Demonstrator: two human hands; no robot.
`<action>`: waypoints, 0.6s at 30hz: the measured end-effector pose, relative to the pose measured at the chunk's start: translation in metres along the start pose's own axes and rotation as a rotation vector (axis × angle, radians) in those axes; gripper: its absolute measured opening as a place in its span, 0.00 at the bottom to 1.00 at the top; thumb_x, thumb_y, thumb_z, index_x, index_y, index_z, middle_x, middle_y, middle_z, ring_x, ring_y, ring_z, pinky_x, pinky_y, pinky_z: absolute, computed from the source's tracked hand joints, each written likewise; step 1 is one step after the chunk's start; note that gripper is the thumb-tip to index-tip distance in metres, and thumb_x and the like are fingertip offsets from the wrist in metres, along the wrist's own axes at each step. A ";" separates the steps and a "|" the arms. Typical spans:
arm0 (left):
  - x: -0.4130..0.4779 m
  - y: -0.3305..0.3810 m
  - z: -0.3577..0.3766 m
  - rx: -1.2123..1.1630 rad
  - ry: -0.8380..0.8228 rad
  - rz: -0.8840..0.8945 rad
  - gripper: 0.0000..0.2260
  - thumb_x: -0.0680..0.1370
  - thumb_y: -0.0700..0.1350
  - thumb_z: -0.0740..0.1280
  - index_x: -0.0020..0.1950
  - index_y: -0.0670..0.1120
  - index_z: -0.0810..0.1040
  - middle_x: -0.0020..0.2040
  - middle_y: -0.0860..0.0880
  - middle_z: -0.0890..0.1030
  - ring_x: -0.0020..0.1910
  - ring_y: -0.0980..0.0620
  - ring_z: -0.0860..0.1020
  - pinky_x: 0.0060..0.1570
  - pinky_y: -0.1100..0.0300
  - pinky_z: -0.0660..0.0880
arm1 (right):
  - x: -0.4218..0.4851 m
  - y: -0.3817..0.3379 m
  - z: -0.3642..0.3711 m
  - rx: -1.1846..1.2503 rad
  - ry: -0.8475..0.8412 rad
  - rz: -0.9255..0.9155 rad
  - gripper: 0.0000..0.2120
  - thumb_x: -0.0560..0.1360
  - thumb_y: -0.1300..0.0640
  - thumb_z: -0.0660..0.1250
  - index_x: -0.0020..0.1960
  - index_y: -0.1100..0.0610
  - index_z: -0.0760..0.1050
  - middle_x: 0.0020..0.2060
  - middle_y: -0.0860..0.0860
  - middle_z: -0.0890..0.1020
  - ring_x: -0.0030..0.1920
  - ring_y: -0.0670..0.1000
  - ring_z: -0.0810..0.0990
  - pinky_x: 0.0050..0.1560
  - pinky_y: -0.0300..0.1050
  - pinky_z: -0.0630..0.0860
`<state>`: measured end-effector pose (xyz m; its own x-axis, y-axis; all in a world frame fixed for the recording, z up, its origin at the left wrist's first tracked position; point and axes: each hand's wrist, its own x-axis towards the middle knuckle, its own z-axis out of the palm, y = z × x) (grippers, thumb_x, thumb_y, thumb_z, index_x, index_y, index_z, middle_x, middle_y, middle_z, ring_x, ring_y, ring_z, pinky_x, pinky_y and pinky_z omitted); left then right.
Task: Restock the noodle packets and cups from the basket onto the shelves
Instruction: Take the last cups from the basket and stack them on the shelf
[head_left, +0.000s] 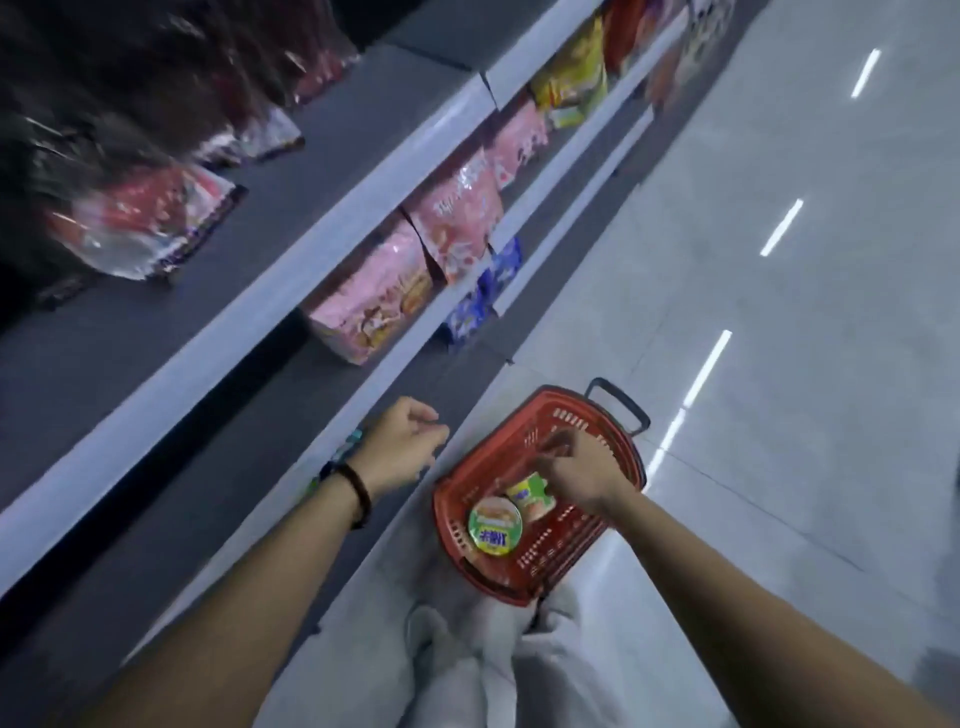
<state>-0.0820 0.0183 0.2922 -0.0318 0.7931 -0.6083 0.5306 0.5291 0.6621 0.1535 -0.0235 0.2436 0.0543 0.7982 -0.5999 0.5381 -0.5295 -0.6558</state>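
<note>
A red plastic basket stands on the floor beside the shelves. Inside it two green-lidded noodle cups show: one upright with its lid facing me, and one lying on its side. My right hand reaches into the basket, fingers bent just over the tipped cup; whether it grips the cup is unclear. My left hand hovers left of the basket over the lowest shelf edge, fingers loosely curled, holding nothing. Pink noodle packets fill the middle shelf.
Grey shelves run diagonally on the left, with red packets on the upper tier, blue packets on a lower one and yellow packets farther along. Pale tiled floor lies to the right. My light trousers are below.
</note>
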 end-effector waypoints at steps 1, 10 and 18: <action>0.015 -0.017 0.015 -0.003 -0.010 -0.041 0.10 0.83 0.42 0.68 0.63 0.42 0.74 0.50 0.44 0.81 0.36 0.49 0.78 0.28 0.62 0.72 | 0.011 0.026 0.010 0.011 -0.016 0.052 0.04 0.77 0.55 0.73 0.47 0.54 0.86 0.42 0.51 0.90 0.43 0.52 0.88 0.50 0.51 0.85; 0.161 -0.195 0.165 -0.074 -0.124 -0.352 0.06 0.83 0.43 0.68 0.59 0.43 0.78 0.43 0.44 0.81 0.34 0.45 0.81 0.29 0.58 0.74 | 0.145 0.201 0.123 -0.050 -0.113 0.275 0.26 0.71 0.39 0.66 0.61 0.53 0.84 0.55 0.53 0.90 0.56 0.59 0.88 0.61 0.56 0.84; 0.256 -0.300 0.296 -0.071 -0.257 -0.426 0.05 0.86 0.43 0.63 0.59 0.51 0.77 0.45 0.49 0.79 0.36 0.50 0.78 0.31 0.60 0.74 | 0.284 0.313 0.204 -0.237 -0.153 0.324 0.30 0.76 0.42 0.77 0.74 0.53 0.75 0.65 0.60 0.84 0.63 0.62 0.85 0.67 0.52 0.81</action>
<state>0.0013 -0.0269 -0.1917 -0.0184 0.4069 -0.9133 0.4571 0.8158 0.3543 0.1657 -0.0205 -0.2255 0.1362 0.5404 -0.8303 0.6930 -0.6509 -0.3099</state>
